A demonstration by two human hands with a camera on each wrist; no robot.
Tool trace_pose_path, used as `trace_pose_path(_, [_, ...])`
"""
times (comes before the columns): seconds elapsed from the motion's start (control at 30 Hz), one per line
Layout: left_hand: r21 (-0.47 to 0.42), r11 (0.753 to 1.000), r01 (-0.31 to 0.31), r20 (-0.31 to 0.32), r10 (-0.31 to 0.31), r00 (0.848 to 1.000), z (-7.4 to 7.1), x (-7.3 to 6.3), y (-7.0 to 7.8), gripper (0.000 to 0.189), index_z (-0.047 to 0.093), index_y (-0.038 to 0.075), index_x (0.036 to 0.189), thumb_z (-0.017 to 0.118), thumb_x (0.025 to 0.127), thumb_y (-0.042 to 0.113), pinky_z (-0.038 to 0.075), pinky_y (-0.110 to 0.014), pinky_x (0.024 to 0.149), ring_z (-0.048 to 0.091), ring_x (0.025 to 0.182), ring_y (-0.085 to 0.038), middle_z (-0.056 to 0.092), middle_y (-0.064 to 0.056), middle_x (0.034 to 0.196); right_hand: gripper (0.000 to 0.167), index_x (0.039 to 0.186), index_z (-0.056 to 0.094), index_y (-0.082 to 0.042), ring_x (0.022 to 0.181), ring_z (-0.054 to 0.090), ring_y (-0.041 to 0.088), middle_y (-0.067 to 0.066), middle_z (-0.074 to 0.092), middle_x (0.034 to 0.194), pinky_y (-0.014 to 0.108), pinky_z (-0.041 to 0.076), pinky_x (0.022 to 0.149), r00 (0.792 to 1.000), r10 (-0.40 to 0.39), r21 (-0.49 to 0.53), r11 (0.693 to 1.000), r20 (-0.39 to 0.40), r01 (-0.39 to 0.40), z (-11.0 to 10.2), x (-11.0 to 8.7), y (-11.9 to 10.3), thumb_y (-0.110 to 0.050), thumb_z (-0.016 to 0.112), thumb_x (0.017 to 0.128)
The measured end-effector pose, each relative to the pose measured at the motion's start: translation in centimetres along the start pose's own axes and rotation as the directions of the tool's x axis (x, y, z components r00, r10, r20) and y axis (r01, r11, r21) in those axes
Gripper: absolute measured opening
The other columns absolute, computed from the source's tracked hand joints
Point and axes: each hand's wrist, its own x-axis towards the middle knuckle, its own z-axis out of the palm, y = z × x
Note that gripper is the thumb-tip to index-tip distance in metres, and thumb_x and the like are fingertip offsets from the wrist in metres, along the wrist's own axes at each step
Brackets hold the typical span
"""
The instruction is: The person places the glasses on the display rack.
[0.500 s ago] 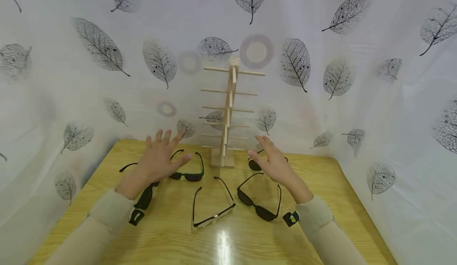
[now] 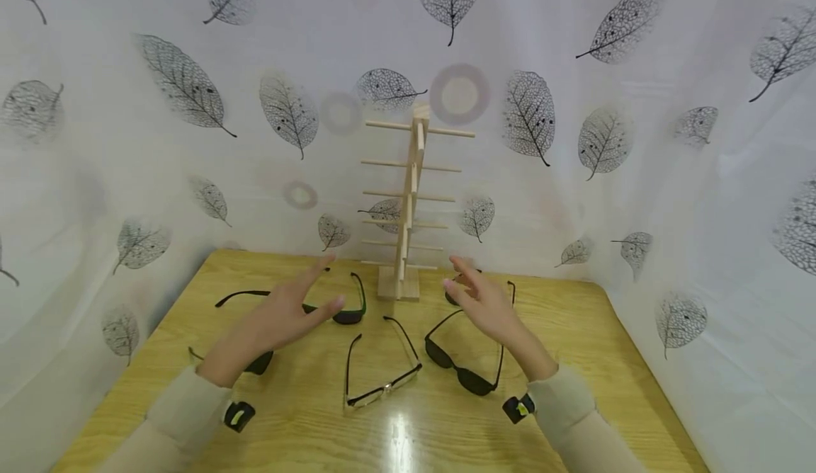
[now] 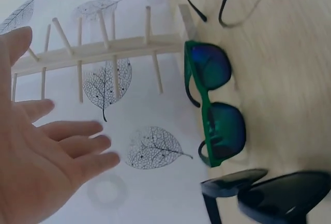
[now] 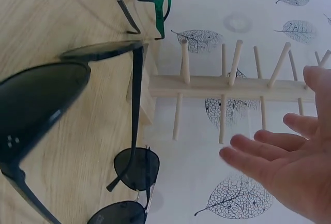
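Note:
Both hands hover with nothing in them, thumbs apart from the fingers. My left hand [image 2: 280, 317] is over the left side of the table, partly covering green-framed sunglasses [image 2: 348, 316] in the head view. Dark sunglasses [image 2: 260, 365] lie partly hidden under its wrist. My right hand [image 2: 489, 309] hangs over the right side, overlapping a small dark pair of sunglasses [image 4: 137, 169] at the back. Black sunglasses [image 2: 474, 382] lie just in front of that hand. Between the hands are clear-lensed eyeglasses [image 2: 386, 388] with dark temples, opened out.
A wooden rack [image 2: 409, 207] with several pairs of thin pegs stands upright at the back middle of the wood-grain table [image 2: 319, 430]. Its pegs hold no glasses. A white leaf-print curtain [image 2: 357, 27] encloses the back and sides.
My left hand has turned from a spread, raised pose to a more sideways one, slightly lower. The right hand's fingers have dipped a little. The glasses and rack stay put.

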Motion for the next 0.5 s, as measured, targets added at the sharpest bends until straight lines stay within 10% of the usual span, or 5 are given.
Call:
trace_pose_path(0.13, [-0.103,0.994,0.043,0.022,-0.041,0.999,0.3,-0.7,-0.3,0.076,0.029,0.015,0.167,0.059,0.107,0.050,0.059,-0.058,0.093,0.075,0.110,-0.039,0.052,-0.029,0.155,0.055,0.156,0.053,-0.016,0.123,0.071,0.031,0.011,0.070,0.139,0.052,0.057,0.103,1.000,-0.003,0.037,0.999,-0.017,0.004,0.8,-0.5,-0.3,-0.045,0.056,0.110])
trace_pose_path(0.27, [-0.209,0.974,0.086,0.060,-0.075,0.995,0.8,-1.5,-0.7,0.069,0.037,0.016,0.163,0.062,0.106,0.045,0.056,-0.059,0.101,0.061,0.135,-0.044,0.057,-0.024,0.152,0.046,0.148,0.062,-0.015,0.119,0.072,0.025,0.007,0.073,0.134,0.048,0.059,0.101,1.000,-0.011,0.055,0.998,-0.010,0.011,1.7,-1.1,-0.2,-0.041,0.058,0.109])
trace_pose_path(0.5, [-0.289,0.952,0.099,0.114,-0.069,0.991,2.2,-2.4,-0.8,0.058,0.047,0.017,0.157,0.063,0.106,0.041,0.058,-0.054,0.100,0.070,0.123,-0.035,0.071,-0.015,0.135,0.040,0.144,0.065,-0.016,0.105,0.073,0.018,0.004,0.077,0.120,0.031,0.059,0.091,1.000,0.007,0.103,0.995,0.015,-0.008,2.9,-2.1,-0.1,-0.033,0.063,0.108])
